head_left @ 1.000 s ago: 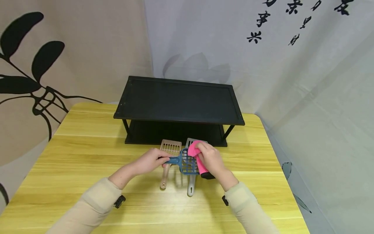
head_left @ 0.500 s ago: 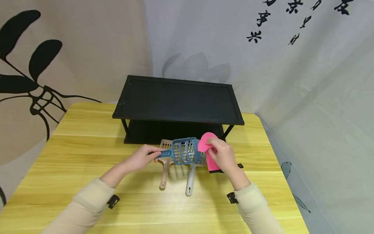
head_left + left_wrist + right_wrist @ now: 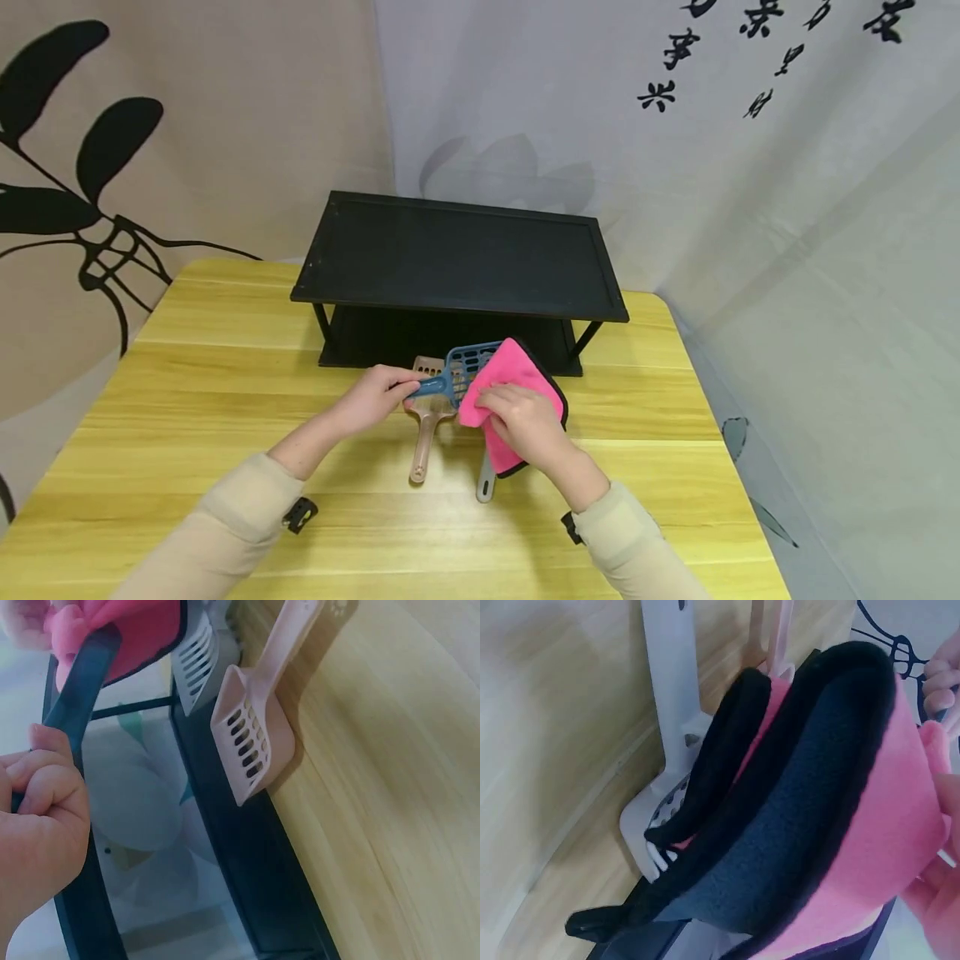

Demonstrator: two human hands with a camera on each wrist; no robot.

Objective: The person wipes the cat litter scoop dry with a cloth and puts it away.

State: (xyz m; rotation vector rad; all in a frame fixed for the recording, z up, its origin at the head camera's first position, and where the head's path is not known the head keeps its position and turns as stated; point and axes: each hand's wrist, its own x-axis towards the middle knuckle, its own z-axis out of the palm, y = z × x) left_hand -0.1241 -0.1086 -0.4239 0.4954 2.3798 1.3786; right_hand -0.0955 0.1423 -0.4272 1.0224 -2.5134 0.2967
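Note:
My left hand (image 3: 372,398) grips the handle of a blue litter scoop (image 3: 468,360), held up above the table. My right hand (image 3: 525,423) holds a pink cloth (image 3: 519,371) with black edging against the scoop's slotted head, covering its right part. In the right wrist view the cloth (image 3: 855,847) hangs in folds and shows a dark underside. Beneath lie two more litter scoops: a beige-pink one (image 3: 259,735) and a grey-white one (image 3: 671,690). The cloth hides most of the grey-white scoop in the head view, leaving its handle end in sight.
A black two-tier rack (image 3: 457,254) stands at the back of the wooden table (image 3: 247,400), just behind the scoops. The heads of the two lying scoops reach its lower shelf edge. A printed fabric backdrop (image 3: 487,100) hangs behind the table.
The right hand moved right, away from the blue scoop, then came back left. The cloth has spread out over the scoop's head. The left hand shifted slightly left and raised the scoop.

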